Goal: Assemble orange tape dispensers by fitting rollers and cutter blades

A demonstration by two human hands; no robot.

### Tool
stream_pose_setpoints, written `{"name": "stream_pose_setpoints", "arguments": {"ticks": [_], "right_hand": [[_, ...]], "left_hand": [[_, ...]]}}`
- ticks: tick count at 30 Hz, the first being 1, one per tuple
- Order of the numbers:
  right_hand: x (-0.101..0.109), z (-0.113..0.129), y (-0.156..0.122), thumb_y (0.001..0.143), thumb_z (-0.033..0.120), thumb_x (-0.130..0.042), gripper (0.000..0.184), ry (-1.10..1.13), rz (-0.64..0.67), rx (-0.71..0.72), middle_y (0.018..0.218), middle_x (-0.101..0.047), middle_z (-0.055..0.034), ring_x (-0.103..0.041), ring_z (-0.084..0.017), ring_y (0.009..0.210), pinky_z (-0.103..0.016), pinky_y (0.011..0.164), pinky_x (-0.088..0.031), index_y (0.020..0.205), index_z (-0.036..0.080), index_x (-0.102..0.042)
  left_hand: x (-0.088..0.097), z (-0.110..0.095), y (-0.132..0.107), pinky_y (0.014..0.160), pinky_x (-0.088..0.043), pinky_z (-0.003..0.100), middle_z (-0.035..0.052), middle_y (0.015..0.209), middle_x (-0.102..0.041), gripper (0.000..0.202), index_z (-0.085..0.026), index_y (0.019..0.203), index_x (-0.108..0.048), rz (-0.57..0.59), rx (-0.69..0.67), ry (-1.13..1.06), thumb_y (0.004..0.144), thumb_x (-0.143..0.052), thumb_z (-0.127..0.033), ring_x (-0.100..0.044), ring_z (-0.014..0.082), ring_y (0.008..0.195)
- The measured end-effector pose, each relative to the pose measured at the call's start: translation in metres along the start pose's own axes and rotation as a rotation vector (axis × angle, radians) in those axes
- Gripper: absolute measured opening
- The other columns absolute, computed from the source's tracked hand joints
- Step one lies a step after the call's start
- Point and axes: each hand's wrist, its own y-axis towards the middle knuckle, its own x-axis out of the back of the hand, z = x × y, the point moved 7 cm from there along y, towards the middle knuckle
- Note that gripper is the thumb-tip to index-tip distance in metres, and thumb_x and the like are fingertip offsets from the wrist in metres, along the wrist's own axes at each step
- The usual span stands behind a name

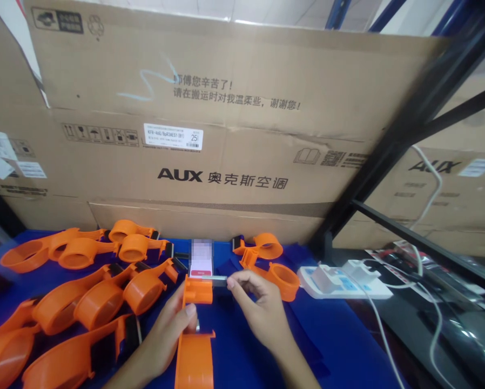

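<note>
My left hand (169, 327) is closed around an orange plastic tape dispenser (196, 359), with its thumb on the narrow part below the top end. My right hand (258, 305) pinches the dark right end of a thin serrated metal blade (215, 277) between thumb and fingertips. That blade lies level across the dispenser's top edge; whether it is fixed there I cannot tell. Just behind the two hands is a phone (202, 258) with a lit screen, its upper part blurred. The dispenser's lower end runs out of the picture.
Several orange tape dispensers (100, 302) with black ends lie on the blue table covering (242, 351) to the left; more (285, 278) lie right of the phone. A white power strip (372, 289) with plugs and cables stands at right. Behind rises a large cardboard box (234, 146), beside a black frame post (372, 151).
</note>
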Motion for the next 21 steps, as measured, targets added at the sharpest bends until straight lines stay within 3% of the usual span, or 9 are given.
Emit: {"name": "stream_pose_setpoints", "arguments": {"ticks": [6,10,15,18,21], "right_hand": [[-0.003,-0.003,-0.001,0.093,0.046,-0.069,0.032,0.048,0.047,-0.036,0.071,-0.068,-0.0035,-0.063,-0.019,0.068,-0.029,0.064,-0.050,0.077,0.019,-0.071],[-0.008,-0.002,-0.003,0.093,0.045,-0.069,0.031,0.084,0.094,-0.032,0.075,-0.070,-0.0038,-0.065,-0.019,0.070,-0.029,0.065,-0.051,0.077,0.019,-0.071],[-0.018,0.000,-0.005,0.094,0.044,-0.069,0.032,0.090,0.154,-0.007,0.072,-0.067,-0.0024,-0.061,-0.017,0.066,-0.027,0.062,-0.049,0.075,0.019,-0.071],[-0.022,0.003,-0.006,0.096,0.042,-0.067,0.030,0.072,0.175,0.017,0.070,-0.063,-0.0012,-0.057,-0.015,0.062,-0.027,0.060,-0.047,0.076,0.019,-0.073],[-0.024,0.007,-0.007,0.098,0.039,-0.064,0.027,0.043,0.192,0.048,0.071,-0.062,-0.0009,-0.055,-0.015,0.062,-0.027,0.059,-0.046,0.084,0.020,-0.076]], "left_hand": [[0.013,0.017,0.005,0.061,-0.039,0.026,-0.0036,0.068,-0.051,0.039,-0.019,0.105,-0.063,-0.033,0.015,0.034,0.092,-0.065,-0.056,-0.044,0.0134,0.062],[0.020,0.032,0.011,0.059,-0.038,0.027,-0.0040,0.061,-0.051,0.042,-0.019,0.091,-0.063,-0.037,0.063,0.009,0.087,-0.067,-0.061,-0.044,0.0139,0.058],[0.017,0.027,0.009,0.055,-0.033,0.027,-0.0022,0.059,-0.051,0.041,-0.018,0.081,-0.065,0.001,0.080,0.075,0.089,-0.067,-0.058,-0.043,0.0138,0.055],[0.014,0.024,0.008,0.054,-0.032,0.027,-0.0026,0.058,-0.051,0.037,-0.019,0.082,-0.067,0.019,0.089,0.094,0.089,-0.068,-0.055,-0.041,0.0135,0.055],[0.015,0.028,0.010,0.054,-0.034,0.027,-0.0033,0.058,-0.052,0.037,-0.018,0.095,-0.070,-0.005,0.095,0.074,0.088,-0.069,-0.055,-0.042,0.0134,0.054]]}}
